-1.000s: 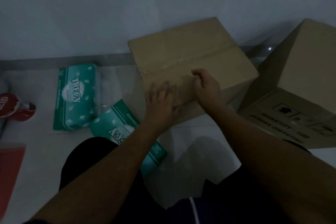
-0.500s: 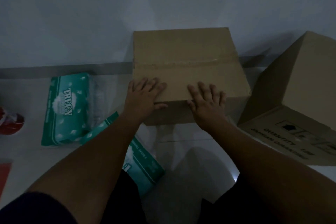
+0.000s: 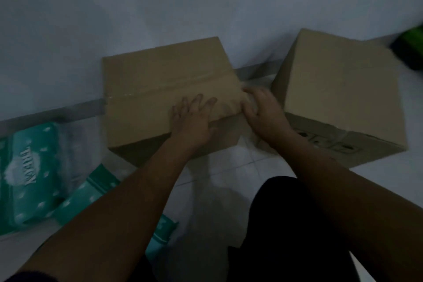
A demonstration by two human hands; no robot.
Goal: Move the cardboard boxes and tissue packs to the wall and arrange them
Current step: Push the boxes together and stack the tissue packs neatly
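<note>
A taped cardboard box [image 3: 160, 89] stands on the floor with its back against the white wall [image 3: 160, 7]. My left hand [image 3: 194, 119] lies flat on its top near the front right corner, fingers spread. My right hand [image 3: 263, 110] curls around that same box's right front corner. A second cardboard box [image 3: 338, 89] with printed markings stands just to the right, turned at an angle. Two green tissue packs lie at the left: one [image 3: 29, 174] near the wall, another [image 3: 91, 192] partly under my left forearm.
A grey skirting strip [image 3: 57, 112] runs along the wall's foot. A dark green object [image 3: 412, 48] shows at the far right edge. My dark-clothed knee [image 3: 281, 213] is low in the middle, over pale floor tiles [image 3: 224, 167].
The view has swung right; the red items at the left are out of sight. The box sits squarer to the wall. My right hand moved from its front top edge to its right corner.
</note>
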